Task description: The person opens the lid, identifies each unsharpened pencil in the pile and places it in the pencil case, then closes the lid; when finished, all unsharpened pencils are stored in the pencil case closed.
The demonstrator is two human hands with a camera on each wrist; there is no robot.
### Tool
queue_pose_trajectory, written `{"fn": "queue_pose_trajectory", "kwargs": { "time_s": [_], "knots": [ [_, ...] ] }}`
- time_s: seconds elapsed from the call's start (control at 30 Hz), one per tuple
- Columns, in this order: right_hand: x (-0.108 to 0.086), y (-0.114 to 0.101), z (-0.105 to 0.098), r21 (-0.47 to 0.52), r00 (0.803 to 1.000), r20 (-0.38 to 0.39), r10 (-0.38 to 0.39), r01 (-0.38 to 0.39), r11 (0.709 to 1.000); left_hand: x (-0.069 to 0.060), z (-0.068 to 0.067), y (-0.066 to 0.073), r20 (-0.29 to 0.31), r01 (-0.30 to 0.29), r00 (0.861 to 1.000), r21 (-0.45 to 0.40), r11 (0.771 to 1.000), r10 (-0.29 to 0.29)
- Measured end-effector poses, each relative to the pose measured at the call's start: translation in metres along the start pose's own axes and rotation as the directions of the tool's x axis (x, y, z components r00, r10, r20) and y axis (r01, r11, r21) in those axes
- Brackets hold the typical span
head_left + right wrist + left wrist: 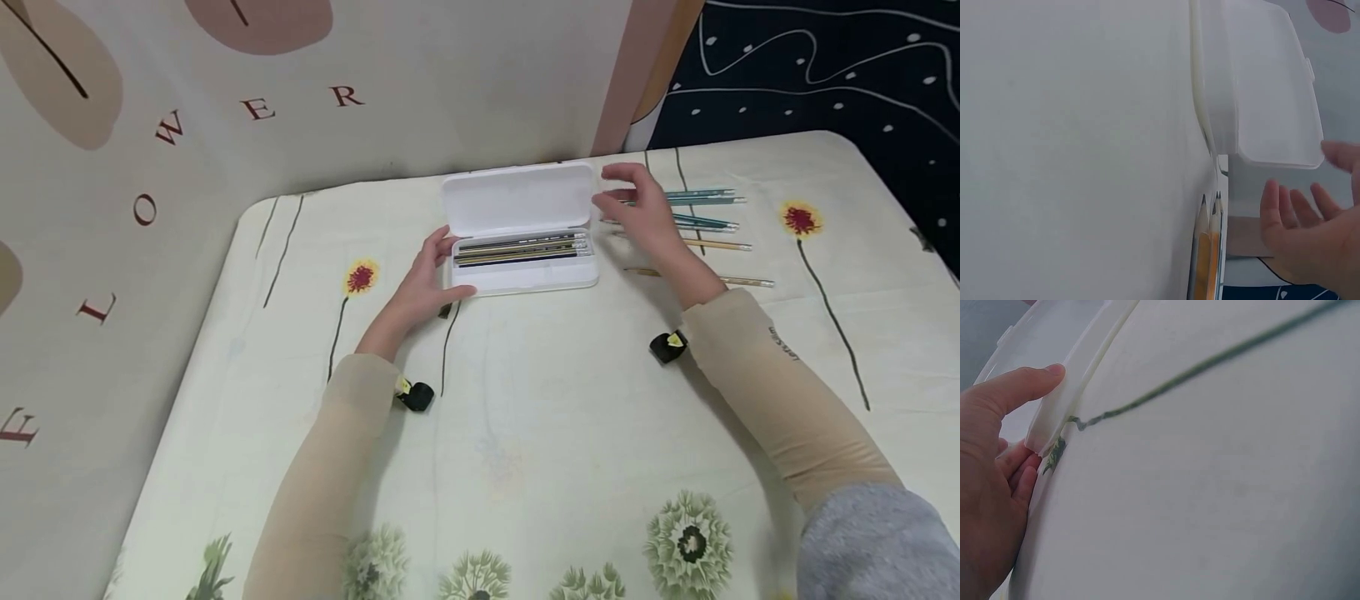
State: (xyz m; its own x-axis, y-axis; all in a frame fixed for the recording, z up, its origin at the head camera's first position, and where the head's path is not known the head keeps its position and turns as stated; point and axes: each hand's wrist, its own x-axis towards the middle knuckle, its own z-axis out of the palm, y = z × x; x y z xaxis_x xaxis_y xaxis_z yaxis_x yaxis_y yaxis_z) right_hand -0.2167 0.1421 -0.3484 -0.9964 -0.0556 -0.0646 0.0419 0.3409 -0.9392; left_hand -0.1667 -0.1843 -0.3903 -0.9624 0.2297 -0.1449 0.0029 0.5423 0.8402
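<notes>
A white plastic pencil case (525, 283) lies on the cloth with its lid (517, 202) tipped back. Several dark-and-gold striped pencils (517, 252) lie along the back of its tray. My left hand (416, 292) holds the case's left end; in the left wrist view the thumb (1041, 381) is over the rim and the fingers are at the corner. Off the lid's right side is my right hand (648, 221), its fingers loosely bent around nothing. In the right wrist view its thumb is close to the lid corner (1310, 159); contact is unclear.
Right of the case lie several green pencils (705, 200) and yellowish pencils (723, 245), partly hidden by the right hand. Their sharpened tips show in the right wrist view. A printed wall panel (465, 92) stands behind. Flower-patterned cloth (540, 400) covers the table.
</notes>
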Motion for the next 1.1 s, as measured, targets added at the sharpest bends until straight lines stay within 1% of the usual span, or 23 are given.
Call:
{"fn": "queue_pose_trajectory", "kwargs": {
  "time_s": [0.1,0.17,0.23,0.33,0.47,0.57,0.63,0.67,0.73,0.8,0.83,0.9,0.93,1.0,1.1],
  "knots": [
    [0.0,-0.003,-0.001,0.034,0.996,0.062,-0.069,0.067,0.997,0.0,-0.001,-0.001,0.001,0.001,1.0,-0.001,1.0,-0.001],
    [-0.001,-0.005,-0.001,0.056,0.991,0.102,-0.088,0.082,0.995,0.0,-0.001,-0.001,0.002,-0.002,1.0,-0.001,1.0,0.002],
    [-0.002,-0.007,-0.001,0.05,0.989,0.125,-0.076,0.07,0.996,0.0,-0.002,-0.001,0.003,-0.009,1.0,-0.005,1.0,0.009],
    [-0.005,-0.008,-0.002,0.051,0.991,0.128,-0.05,0.044,0.998,0.0,-0.002,-0.003,0.002,-0.026,1.0,-0.013,1.0,0.026],
    [-0.008,-0.006,-0.005,0.127,0.991,0.124,-0.052,0.037,0.991,0.001,-0.002,-0.005,0.006,-0.05,0.999,-0.027,0.998,0.05],
    [-0.009,-0.003,-0.006,0.149,0.987,0.152,-0.056,0.034,0.988,0.002,-0.002,-0.006,0.01,-0.061,0.998,-0.016,0.998,0.061],
    [-0.01,-0.004,-0.01,0.097,0.979,0.201,-0.031,0.011,0.995,0.002,-0.002,-0.005,0.015,-0.053,0.999,0.002,0.999,0.052],
    [-0.011,-0.005,-0.012,0.057,0.971,0.238,-0.016,0.002,0.998,0.002,-0.003,-0.004,0.022,-0.037,0.999,0.01,0.999,0.036],
    [-0.011,-0.004,-0.017,-0.055,0.948,0.317,0.033,-0.017,0.998,0.0,-0.005,-0.004,0.04,-0.022,0.999,-0.002,1.0,0.022],
    [-0.011,-0.002,-0.02,-0.164,0.917,0.391,0.071,-0.007,0.986,-0.001,-0.008,-0.004,0.059,-0.014,0.998,-0.04,0.999,0.016],
    [-0.011,0.0,-0.02,-0.191,0.904,0.422,0.075,0.008,0.982,-0.002,-0.009,-0.005,0.064,-0.007,0.998,-0.057,0.998,0.011],
    [-0.011,0.006,-0.019,-0.227,0.885,0.461,0.068,0.044,0.973,-0.003,-0.009,-0.007,0.06,-0.003,0.998,-0.081,0.997,0.007],
    [-0.011,0.008,-0.018,-0.228,0.88,0.473,0.046,0.072,0.971,-0.003,-0.009,-0.007,0.057,0.003,0.998,-0.079,0.997,0.001],
    [-0.011,0.01,-0.014,-0.251,0.871,0.491,0.012,0.128,0.96,-0.003,-0.009,-0.008,0.04,0.037,0.999,-0.042,0.998,-0.035],
    [-0.012,0.008,-0.008,-0.322,0.866,0.5,-0.013,0.2,0.926,-0.003,-0.01,-0.008,0.019,0.069,0.997,0.013,0.998,-0.069]
  ]
}}
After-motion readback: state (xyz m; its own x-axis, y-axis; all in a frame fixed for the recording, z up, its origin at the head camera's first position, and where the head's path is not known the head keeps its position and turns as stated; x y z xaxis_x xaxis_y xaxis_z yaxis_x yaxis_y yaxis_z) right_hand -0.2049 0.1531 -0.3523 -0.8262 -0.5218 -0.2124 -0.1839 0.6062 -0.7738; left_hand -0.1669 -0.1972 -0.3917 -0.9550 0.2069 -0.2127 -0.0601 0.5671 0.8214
